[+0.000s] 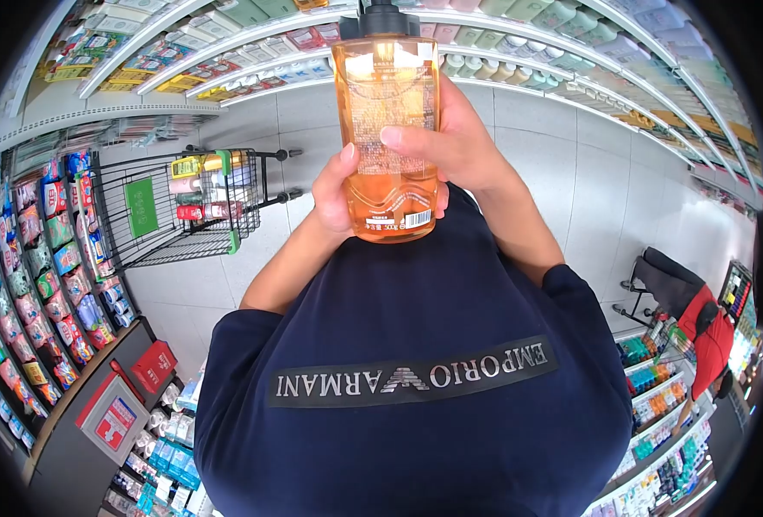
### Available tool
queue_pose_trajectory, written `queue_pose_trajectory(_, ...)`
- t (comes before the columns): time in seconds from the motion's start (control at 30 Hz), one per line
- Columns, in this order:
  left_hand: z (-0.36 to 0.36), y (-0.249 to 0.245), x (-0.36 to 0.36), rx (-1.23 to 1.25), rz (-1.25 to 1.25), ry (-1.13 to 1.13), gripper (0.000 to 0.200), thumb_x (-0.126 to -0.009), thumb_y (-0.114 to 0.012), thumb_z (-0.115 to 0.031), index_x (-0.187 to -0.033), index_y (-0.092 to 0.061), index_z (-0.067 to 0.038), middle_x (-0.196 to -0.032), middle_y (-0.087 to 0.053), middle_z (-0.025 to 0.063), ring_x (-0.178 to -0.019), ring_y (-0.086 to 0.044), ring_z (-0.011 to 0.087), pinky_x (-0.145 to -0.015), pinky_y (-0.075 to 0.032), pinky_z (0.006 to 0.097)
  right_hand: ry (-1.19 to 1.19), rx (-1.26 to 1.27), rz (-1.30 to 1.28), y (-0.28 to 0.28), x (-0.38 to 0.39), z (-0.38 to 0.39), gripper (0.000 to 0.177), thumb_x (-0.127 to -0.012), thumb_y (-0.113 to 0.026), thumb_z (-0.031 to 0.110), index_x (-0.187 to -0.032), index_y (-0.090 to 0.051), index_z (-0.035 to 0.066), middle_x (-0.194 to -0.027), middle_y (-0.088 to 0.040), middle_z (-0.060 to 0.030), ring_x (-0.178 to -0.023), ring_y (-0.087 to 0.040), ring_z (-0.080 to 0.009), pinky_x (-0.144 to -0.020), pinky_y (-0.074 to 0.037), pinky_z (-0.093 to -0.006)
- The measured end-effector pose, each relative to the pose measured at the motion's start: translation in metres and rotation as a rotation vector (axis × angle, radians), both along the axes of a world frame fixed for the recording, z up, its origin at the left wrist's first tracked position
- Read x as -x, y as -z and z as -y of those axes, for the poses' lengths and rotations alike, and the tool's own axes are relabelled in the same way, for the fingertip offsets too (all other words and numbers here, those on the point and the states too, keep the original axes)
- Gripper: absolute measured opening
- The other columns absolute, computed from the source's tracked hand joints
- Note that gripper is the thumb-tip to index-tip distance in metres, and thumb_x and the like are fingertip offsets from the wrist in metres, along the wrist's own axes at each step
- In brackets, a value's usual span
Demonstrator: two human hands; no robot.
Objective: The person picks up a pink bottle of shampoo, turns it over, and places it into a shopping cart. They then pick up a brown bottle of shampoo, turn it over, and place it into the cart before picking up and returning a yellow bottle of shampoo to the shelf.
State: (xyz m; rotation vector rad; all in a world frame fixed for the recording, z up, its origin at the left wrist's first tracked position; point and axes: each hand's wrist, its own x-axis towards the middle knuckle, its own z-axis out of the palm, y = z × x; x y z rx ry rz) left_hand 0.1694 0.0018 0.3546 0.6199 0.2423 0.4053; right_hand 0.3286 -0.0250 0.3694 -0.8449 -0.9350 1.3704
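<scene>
Our left hand [334, 196] and right hand [463, 145] hold up the bottle [387, 191], fingers grasping it, apparently behind too; moving it calls for steadiness.

We're in a shop aisle, pale grey tiles [537, 172] underfoot! White shelves [282, 89] curve across the far side, and we've got a wood-edged rack [56, 414] at picture left.

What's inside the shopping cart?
In the shopping cart, a yellow package and a red package show among other goods. Anything beneath the goods is covered, so I can't tell what lies there.
</scene>
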Motion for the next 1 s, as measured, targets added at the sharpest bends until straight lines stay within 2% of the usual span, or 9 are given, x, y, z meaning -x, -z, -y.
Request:
queue_pose_trajectory(0.07,-0.0002,0.0009,-0.0006,0.03,0.002,-0.003,0.08,-0.084,-0.043,-0.062,-0.127,-0.039,0.006,-0.102,-0.058,0.0273,-0.086,-0.063,0.0392,-0.075,-0.053,0.0451,-0.001,-0.008,0.011,-0.0003,-0.0004,-0.0005,0.059,-0.08,-0.067,0.01,-0.131,-0.039,0.001,-0.116,-0.057,-0.0076,-0.105,-0.056,-0.0143,-0.09,-0.046,-0.0308)
queue_pose_trajectory(0.57,-0.0051,-0.0085,-0.0019,-0.066,-0.071,0.022,0.082,-0.083,-0.043,-0.062,-0.128,-0.038,0.007,-0.101,-0.058,0.0313,-0.087,-0.063,0.0389,-0.076,-0.054,0.0439,-0.009,0.002,0.026,0.0002,-0.0031,-0.0009,0.059,-0.081,-0.067,0.01,-0.131,-0.039,0.001,-0.116,-0.057,-0.008,-0.105,-0.056,-0.0145,-0.09,-0.047,-0.0312)
queue_pose_trajectory(1.0,-0.0072,-0.0061,-0.002,-0.05,-0.07,0.024,0.082,-0.083,-0.042,-0.063,-0.128,-0.039,0.006,-0.102,-0.058,0.0305,-0.087,-0.063,0.0388,-0.075,-0.054,0.0435,-0.013,-0.001,0.006,-0.0017,-0.0029,-0.0027,0.06,-0.081,-0.068,0.01,-0.132,-0.038,0.002,-0.116,-0.057,-0.0081,-0.105,-0.056,-0.0144,-0.09,-0.047,-0.0316)
